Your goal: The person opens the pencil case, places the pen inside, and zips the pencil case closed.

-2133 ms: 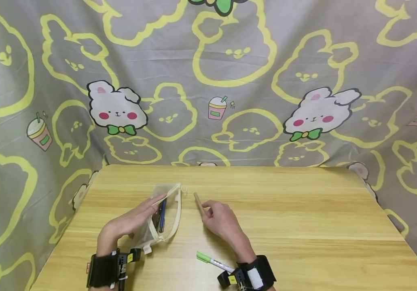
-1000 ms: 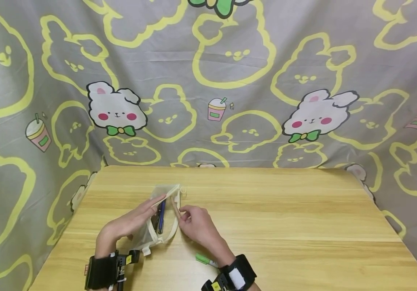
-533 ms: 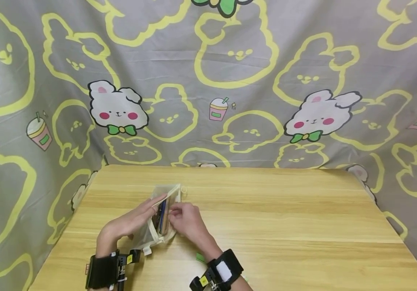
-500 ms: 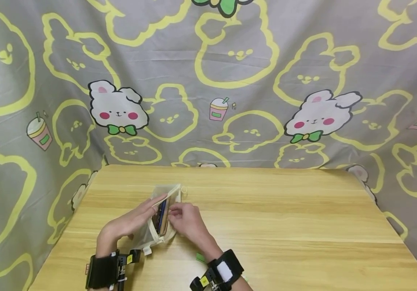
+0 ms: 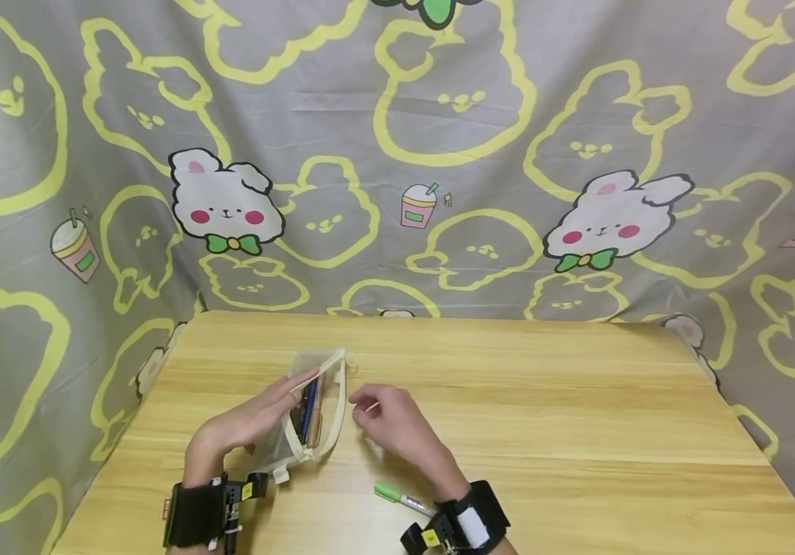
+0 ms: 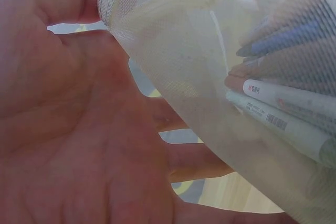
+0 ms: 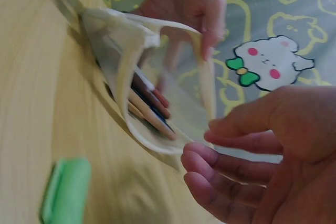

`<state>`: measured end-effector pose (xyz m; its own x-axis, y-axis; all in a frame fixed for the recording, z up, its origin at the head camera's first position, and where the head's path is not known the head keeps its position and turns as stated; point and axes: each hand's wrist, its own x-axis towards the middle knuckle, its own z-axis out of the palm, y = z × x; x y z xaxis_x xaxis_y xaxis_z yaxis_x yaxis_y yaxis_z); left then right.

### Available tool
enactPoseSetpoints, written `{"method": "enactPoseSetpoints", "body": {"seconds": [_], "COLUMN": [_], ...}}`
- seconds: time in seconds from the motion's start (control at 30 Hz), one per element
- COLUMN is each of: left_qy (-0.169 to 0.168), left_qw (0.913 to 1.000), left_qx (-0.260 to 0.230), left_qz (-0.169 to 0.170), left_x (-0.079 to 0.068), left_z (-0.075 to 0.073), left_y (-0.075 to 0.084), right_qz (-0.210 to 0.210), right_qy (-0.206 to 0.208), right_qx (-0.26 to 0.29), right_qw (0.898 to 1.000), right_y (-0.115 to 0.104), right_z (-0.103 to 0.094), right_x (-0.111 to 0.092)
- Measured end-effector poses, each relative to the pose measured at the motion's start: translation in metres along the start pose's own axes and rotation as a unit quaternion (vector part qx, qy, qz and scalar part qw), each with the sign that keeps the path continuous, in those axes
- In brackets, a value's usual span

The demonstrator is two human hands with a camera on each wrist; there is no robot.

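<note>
A see-through mesh pencil pouch point(image 5: 331, 435) with cream edging stands on the table, its zip mouth spread wide toward the right. My left hand point(image 5: 251, 416) holds its far side; in the left wrist view several fingers lie behind the mesh. Inside are a blue pen point(image 5: 309, 412), a tan pen point(image 5: 317, 420) and white-barrelled pens point(image 6: 294, 98). Just right of the mouth, my right hand point(image 5: 397, 420) hovers with loosely bent fingers and nothing in them. A green-capped marker point(image 5: 400, 493) lies on the table, partly hidden by the right wrist.
The wooden table point(image 5: 577, 432) reaches out to both sides and the back. A grey patterned curtain point(image 5: 466, 185) hangs behind and beside it. A black strap with a camera sits on each wrist, the right strap point(image 5: 476, 520) low over the marker.
My right hand has moved left with the tan pen, laid it inside the pouch, let go and drawn back right. The left hand has stayed on the pouch.
</note>
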<state>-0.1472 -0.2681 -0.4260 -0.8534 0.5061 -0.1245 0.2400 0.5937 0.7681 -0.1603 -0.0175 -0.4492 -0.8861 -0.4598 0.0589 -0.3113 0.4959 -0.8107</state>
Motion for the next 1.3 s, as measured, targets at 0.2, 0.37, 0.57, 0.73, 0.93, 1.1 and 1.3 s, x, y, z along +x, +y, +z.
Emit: {"method": "enactPoseSetpoints", "body": {"seconds": [0.2,0.37,0.57,0.73,0.93,1.1,1.3], "left_qy": [0.001,0.000,-0.002,-0.004,-0.004,-0.002,-0.002], "left_qw": [1.0000,0.9998,0.9998,0.9998,0.9998,0.9997,0.9997], "left_qx": [0.002,-0.003,-0.003,-0.007,-0.008,-0.001,-0.003], "left_qz": [-0.007,-0.017,-0.021,-0.019,-0.017,-0.023,-0.024], "left_x": [-0.001,-0.001,-0.001,-0.001,0.001,0.000,-0.001], "left_z": [0.000,-0.001,-0.001,-0.001,0.000,0.000,0.000], "left_y": [-0.001,-0.001,-0.001,-0.002,0.000,0.000,0.001], "right_qz": [-0.030,-0.044,-0.050,-0.048,-0.007,0.053,0.052], "right_qy": [-0.015,-0.058,-0.116,-0.127,-0.172,-0.208,-0.202], "right_qx": [-0.077,-0.135,-0.163,-0.152,-0.161,-0.187,-0.241], "right_qw": [0.996,0.988,0.979,0.979,0.972,0.959,0.948], "right_y": [0.000,-0.002,-0.003,-0.001,-0.002,-0.004,-0.007], "right_z": [-0.018,-0.027,-0.034,-0.034,-0.036,-0.036,-0.031], "right_x": [-0.014,-0.024,-0.036,-0.042,-0.051,-0.059,-0.063]}}
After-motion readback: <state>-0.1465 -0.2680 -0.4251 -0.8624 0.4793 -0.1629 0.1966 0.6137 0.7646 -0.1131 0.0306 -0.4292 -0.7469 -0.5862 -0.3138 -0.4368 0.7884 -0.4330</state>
